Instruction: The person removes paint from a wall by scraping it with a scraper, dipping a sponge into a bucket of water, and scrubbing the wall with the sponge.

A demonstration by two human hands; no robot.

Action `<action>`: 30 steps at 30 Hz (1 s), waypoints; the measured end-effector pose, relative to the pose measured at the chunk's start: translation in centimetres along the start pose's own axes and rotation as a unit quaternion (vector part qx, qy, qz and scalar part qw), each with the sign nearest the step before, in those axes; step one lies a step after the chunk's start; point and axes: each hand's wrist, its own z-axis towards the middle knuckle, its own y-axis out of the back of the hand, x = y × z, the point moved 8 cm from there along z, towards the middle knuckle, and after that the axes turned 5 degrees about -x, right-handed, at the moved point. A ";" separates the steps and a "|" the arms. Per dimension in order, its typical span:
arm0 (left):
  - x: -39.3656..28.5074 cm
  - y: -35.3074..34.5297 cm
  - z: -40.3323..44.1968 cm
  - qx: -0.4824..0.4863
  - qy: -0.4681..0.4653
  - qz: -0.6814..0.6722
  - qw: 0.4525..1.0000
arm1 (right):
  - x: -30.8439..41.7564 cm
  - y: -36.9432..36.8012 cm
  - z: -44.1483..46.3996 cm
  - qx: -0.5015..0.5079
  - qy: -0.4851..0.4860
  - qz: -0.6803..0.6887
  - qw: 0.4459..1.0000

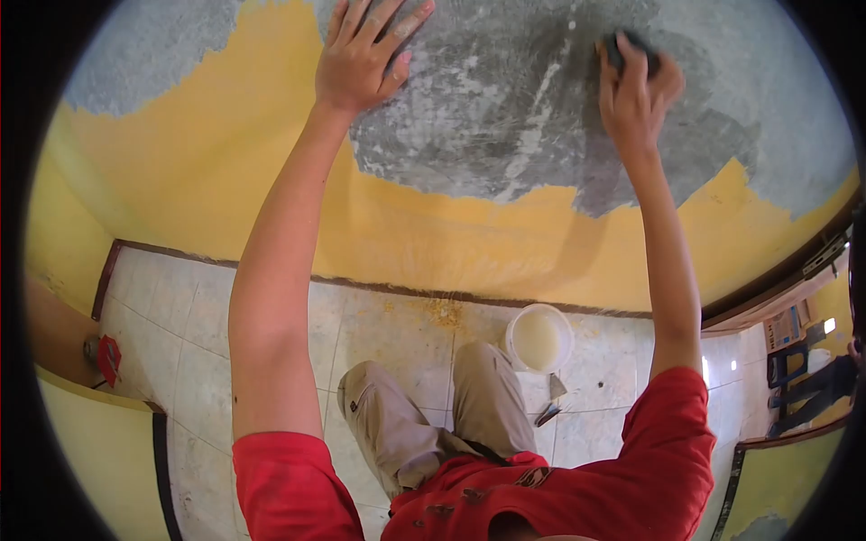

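My left hand (365, 59) lies against the wall at the upper middle, its fingers spread and nothing in it. Whitish smears mark its fingers. At the upper right, my right hand (639, 95) grips a dark block (639, 47) and holds it to the wall. Grey, rough patches (442, 126) cover the upper wall, with white streaks between my hands. Below them the wall is yellow paint (406, 225) with a jagged edge along the grey.
A white bucket (538, 339) of pale liquid stands on the tiled floor by the wall. Yellow flakes (442, 313) lie beside it, and a scraper (548, 413) lies nearer me. A red object (108, 360) is at the left. A person's legs (816, 388) show at the far right.
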 end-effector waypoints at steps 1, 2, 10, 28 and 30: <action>-0.2 0.1 0.0 -0.010 -0.002 0.012 1.000 | 1.7 -1.5 1.7 0.010 0.003 -0.007 1.000; -0.2 -0.1 -0.1 -0.006 -0.001 0.008 1.000 | 4.3 -2.8 3.5 0.018 0.010 -0.013 1.000; -0.1 -0.4 -0.6 -0.010 0.003 0.006 1.000 | 8.6 -0.2 -7.2 0.200 0.208 0.075 0.954; 0.0 0.5 -0.4 -0.053 -0.032 -0.018 0.998 | 0.0 3.8 -8.4 0.299 0.137 0.025 0.944; 0.1 0.7 -0.3 -0.056 -0.030 -0.013 0.998 | -4.4 5.7 -9.3 0.298 0.073 -0.003 0.952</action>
